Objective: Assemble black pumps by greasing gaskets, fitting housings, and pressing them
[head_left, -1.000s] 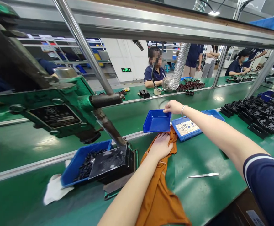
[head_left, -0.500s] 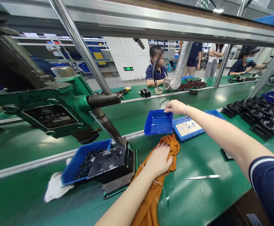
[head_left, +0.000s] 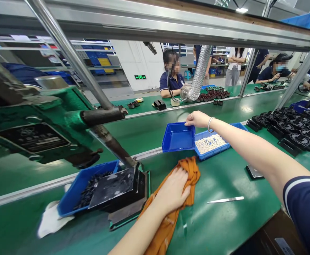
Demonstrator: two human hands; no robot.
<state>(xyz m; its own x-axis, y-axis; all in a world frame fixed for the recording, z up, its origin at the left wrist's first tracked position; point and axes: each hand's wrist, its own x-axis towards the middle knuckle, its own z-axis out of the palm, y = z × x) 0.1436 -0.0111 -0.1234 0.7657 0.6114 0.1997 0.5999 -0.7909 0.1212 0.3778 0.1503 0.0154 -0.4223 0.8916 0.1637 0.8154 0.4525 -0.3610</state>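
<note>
My right hand, with a bracelet at the wrist, pinches the upper right corner of an empty blue tray, which tilts toward me. Under my left hand lies a bunched orange cloth; the fingers press into its folds. Just right of the blue tray, a longer blue tray of small cream-coloured pieces with a few blue bits stands partly behind my right forearm. Silver tweezers rest on the green table to the right of the cloth.
At the left stand a green press and a blue bin of black parts, beside a white cloth. Rows of black parts fill the right side. A person sits across the bench near a silver duct.
The view has shifted slightly, so the press and bin appear farther left. My left hand and the orange cloth appear slightly lower and left. My right hand still holds the tray.
</note>
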